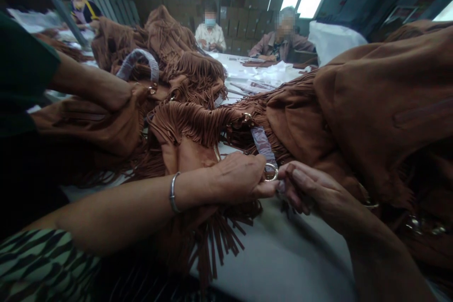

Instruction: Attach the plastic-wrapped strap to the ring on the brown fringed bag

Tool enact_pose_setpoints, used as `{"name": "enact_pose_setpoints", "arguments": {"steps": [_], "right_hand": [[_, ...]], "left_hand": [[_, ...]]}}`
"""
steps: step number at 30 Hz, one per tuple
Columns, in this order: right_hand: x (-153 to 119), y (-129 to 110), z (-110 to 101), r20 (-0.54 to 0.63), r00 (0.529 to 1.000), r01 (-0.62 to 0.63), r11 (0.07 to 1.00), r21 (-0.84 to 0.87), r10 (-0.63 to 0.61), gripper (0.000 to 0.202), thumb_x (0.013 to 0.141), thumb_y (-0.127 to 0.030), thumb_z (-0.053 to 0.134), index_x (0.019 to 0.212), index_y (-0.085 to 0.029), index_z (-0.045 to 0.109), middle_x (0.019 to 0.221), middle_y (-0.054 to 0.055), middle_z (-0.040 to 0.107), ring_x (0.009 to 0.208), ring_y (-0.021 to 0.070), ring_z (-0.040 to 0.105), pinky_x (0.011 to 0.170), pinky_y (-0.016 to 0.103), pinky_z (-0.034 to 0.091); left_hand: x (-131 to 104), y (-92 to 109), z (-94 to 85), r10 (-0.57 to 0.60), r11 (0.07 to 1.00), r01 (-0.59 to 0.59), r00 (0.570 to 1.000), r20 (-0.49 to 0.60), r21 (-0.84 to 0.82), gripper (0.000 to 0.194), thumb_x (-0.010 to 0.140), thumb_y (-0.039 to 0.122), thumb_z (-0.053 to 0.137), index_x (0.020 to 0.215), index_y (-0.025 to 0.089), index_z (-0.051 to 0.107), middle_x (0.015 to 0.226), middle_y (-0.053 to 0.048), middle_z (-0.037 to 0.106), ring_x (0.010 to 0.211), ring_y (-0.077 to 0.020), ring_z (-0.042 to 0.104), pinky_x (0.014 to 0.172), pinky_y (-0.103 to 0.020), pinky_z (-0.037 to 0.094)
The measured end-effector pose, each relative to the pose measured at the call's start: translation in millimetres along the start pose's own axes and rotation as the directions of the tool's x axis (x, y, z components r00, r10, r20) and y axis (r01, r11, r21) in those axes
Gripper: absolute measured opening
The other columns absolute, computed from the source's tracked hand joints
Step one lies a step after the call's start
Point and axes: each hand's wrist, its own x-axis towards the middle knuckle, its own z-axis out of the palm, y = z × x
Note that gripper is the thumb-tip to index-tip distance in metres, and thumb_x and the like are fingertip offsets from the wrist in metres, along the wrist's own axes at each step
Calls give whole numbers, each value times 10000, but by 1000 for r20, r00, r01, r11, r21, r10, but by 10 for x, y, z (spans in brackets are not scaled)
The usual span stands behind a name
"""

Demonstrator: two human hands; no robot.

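Note:
My left hand (239,175), a silver bangle on its wrist, is closed on a gold metal ring (272,172). Just right of the ring, my right hand (314,186) has its fingers pinched together; a bit of what looks like clear film shows at the fingertips, partly hidden. A bag handle wrapped in clear plastic (264,144) runs down to the ring from gold fittings (247,117). Below and behind my left forearm lies a brown suede bag with fringe (187,155), its strips hanging over the white table edge.
More brown fringed bags are piled behind (177,47) and at the right (354,99). At the left, a co-worker's arm (95,80) reaches into another bag (95,122). Two people sit across the white table (300,255), with another person at the far left.

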Motion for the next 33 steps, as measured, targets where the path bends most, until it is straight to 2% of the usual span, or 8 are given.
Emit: {"name": "enact_pose_setpoints", "arguments": {"steps": [2,5,9,16,20,26,29,33], "right_hand": [[0,-28,12,9,999,-32,999,-4,32,308,879,-466,530,831,-162,528,559,-32,488,468,74,374,432,196,274],[-13,-67,5,-37,998,-60,998,-17,59,331,830,-463,596,742,-149,542,514,-38,453,435,57,318,401,191,193],[-47,-94,-40,22,999,-46,991,-122,49,386,822,-471,596,623,-141,577,486,-23,440,432,65,339,392,204,197],[-66,-89,-76,53,991,-112,980,-165,122,315,752,-434,677,688,-126,695,454,-43,400,393,48,296,367,196,176],[-55,-108,-49,45,986,-151,970,-191,162,328,711,-448,703,642,-128,688,449,-34,416,388,48,300,357,191,171],[-51,-158,-12,104,978,-155,963,-219,181,372,683,-475,711,553,-134,632,434,-51,343,388,44,260,352,190,137],[-59,-153,11,79,983,-144,969,-203,163,362,718,-470,682,580,-140,624,443,-58,334,391,40,239,356,187,125],[-60,-129,56,-20,989,-145,976,-162,144,372,734,-472,667,567,-148,594,456,-58,329,405,45,231,364,193,107]], "left_hand": [[2,5,-28,14,1000,-15,1000,23,24,379,870,517,407,880,154,516,761,-72,646,678,-231,634,549,-290,429],[4,20,-55,56,998,-58,997,47,38,336,876,466,404,863,151,521,745,-70,642,657,-221,626,527,-282,410],[-15,32,-53,126,989,-126,992,12,81,311,873,438,394,818,160,524,710,-61,637,618,-203,607,528,-278,400],[-47,70,-45,130,988,-131,991,19,79,350,865,469,390,842,152,536,707,-63,634,629,-204,612,529,-275,404],[-47,88,-7,146,982,-148,989,25,120,354,848,466,420,875,135,542,724,-80,632,625,-221,614,513,-286,411],[-63,105,61,229,962,-229,973,19,150,322,847,423,436,900,121,537,771,-92,628,670,-248,620,552,-324,448],[-74,115,66,215,959,-213,977,10,185,333,848,434,438,889,118,535,773,-102,623,691,-254,621,572,-329,458],[-77,113,78,184,961,-169,982,-48,219,365,858,455,405,876,114,533,775,-110,623,713,-270,624,596,-350,468]]}}
